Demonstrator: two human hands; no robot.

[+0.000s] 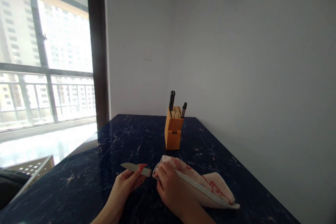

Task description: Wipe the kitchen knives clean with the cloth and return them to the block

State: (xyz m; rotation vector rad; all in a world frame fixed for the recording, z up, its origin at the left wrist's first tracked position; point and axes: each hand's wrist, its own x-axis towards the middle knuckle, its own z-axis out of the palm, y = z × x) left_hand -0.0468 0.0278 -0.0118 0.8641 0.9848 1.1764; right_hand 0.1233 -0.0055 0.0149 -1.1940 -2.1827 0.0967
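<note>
A short pale blade-shaped piece points up and to the left, pinched between the thumb and fingers of my left hand. Its squared end is just left of my right hand, with a small gap between them. The fingers of my right hand are bent round the edge of a white cloth with red markings. The cloth lies bunched on the dark table, spreading out to the right. Beyond the hands stands a wooden knife block with a black-handled knife and another dark-topped handle in it.
The dark blue marbled table reaches back to a grey wall. At the lower left is a chair with a perforated back, beside the table. A large window is on the left.
</note>
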